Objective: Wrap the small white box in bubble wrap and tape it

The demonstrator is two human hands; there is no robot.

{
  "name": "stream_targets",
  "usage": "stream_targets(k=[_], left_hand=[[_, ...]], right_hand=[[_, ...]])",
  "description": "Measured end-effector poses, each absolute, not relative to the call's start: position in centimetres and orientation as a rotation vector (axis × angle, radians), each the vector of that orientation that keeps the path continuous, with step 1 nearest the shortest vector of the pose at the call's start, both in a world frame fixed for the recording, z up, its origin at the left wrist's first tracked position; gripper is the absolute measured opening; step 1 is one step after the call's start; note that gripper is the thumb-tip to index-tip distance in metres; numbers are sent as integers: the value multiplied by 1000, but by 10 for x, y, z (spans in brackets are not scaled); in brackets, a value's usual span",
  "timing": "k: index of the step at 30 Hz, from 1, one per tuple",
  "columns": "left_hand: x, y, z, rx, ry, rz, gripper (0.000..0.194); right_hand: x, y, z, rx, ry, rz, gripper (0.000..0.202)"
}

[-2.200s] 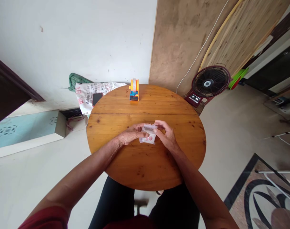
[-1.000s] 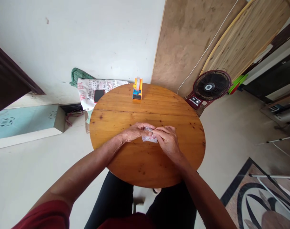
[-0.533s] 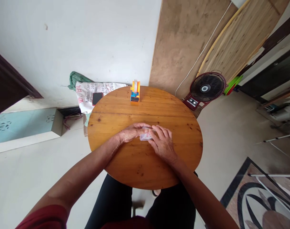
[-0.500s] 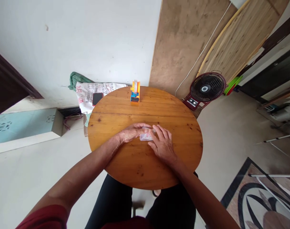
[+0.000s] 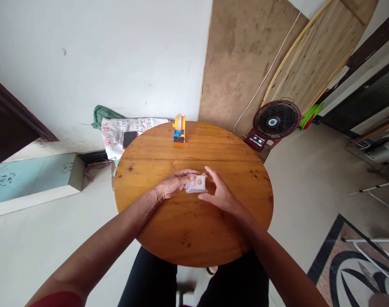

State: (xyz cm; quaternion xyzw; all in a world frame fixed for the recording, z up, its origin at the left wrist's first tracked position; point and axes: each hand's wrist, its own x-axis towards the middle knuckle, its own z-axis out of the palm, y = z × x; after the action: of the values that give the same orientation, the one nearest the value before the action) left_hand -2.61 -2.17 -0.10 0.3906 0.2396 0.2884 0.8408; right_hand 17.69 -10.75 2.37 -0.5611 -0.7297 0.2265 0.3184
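Observation:
My left hand point(image 5: 177, 183) is closed on the left end of a small box wrapped in clear plastic point(image 5: 196, 183), its thumb pressed on top. Red print shows on the white face of the box through the wrap. My right hand point(image 5: 220, 190) is curved around the box's right end, thumb and forefinger spread apart; whether the fingertips touch the wrap I cannot tell. Beyond both hands, an orange and blue tape dispenser point(image 5: 179, 133) with a roll of tape stands near the far edge of the round wooden table point(image 5: 188, 226).
A dark phone-like slab point(image 5: 129, 139) lies on a printed white sack point(image 5: 111, 136) by the table's left far edge. To the right stands a dark red fan point(image 5: 274, 121). A white wall and a brown board rise behind the table.
My right hand has drawn back from the top of the wrapped box and opened, so more of the printed face shows. My left hand keeps its hold. The view has tilted slightly.

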Motion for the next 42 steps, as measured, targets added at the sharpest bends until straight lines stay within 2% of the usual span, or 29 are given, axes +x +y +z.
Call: stream_targets(k=[7, 16, 18, 23, 28, 34, 38, 42], left_hand=[[-24, -24, -4, 1051, 580, 693, 54], [-22, -21, -8, 1241, 712, 822, 83], [-22, -22, -11, 1322, 710, 848, 80], [-25, -29, -5, 1783, 715, 930, 53], [-26, -30, -3, 2086, 643, 871, 55], [-23, -28, -9, 2357, 661, 818, 39], [-23, -30, -9, 2314, 677, 914, 43], [-28, -27, -7, 2065, 778, 1037, 61]], right_hand=[[173, -89, 11, -1412, -1830, 515, 65], [190, -85, -5, -1536, -1723, 553, 64], [190, -84, -6, -1527, -1735, 549, 65], [189, -85, -6, -1506, -1790, 483, 65], [187, -85, -7, -1507, -1832, 372, 64], [189, -83, -8, -1515, -1865, 340, 63], [188, -82, -7, -1510, -1831, 401, 61], [189, -85, -5, -1439, -1831, 461, 76]])
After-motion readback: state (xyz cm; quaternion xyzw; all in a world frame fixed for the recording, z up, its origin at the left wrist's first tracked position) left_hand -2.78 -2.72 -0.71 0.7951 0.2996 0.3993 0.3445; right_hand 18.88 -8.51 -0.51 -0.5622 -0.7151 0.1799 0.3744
